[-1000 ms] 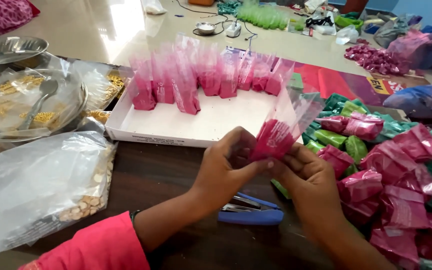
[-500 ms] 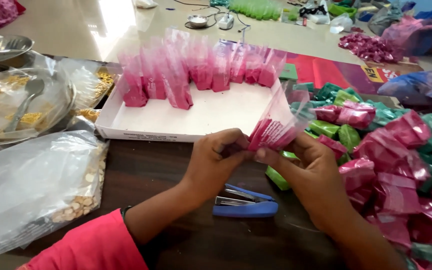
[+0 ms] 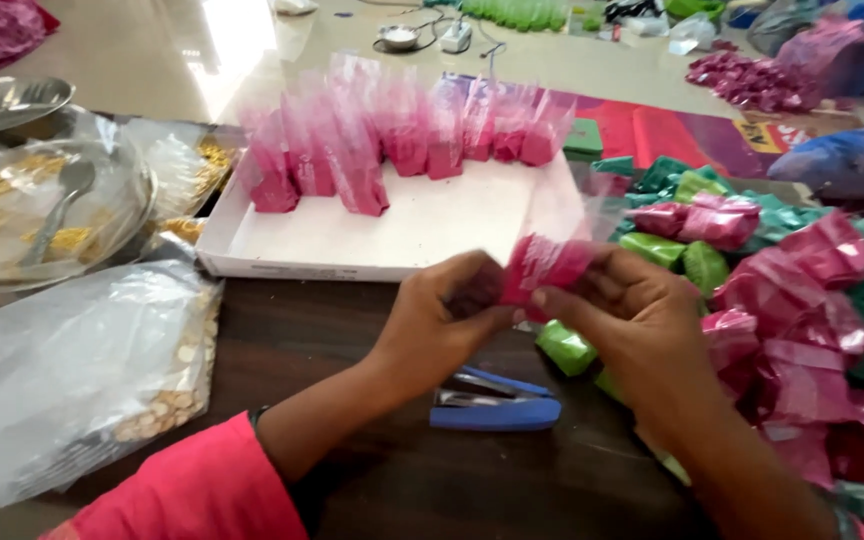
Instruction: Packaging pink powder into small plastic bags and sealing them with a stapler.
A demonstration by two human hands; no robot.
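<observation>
Pink packet (image 3: 542,268), pinched between both hands
Left hand (image 3: 442,315) and right hand (image 3: 632,310) grip it near white tray (image 3: 372,262) edge; blue stapler (image 3: 497,400) below.

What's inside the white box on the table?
The white box holds a row of small clear packets of pink powder, standing along its far side. Its near half shows bare white floor. What lies beneath the packets is hidden.

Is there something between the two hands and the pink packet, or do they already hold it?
Nothing visible is between them. The left hand and right hand both pinch the pink packet directly, above the stapler.
</observation>
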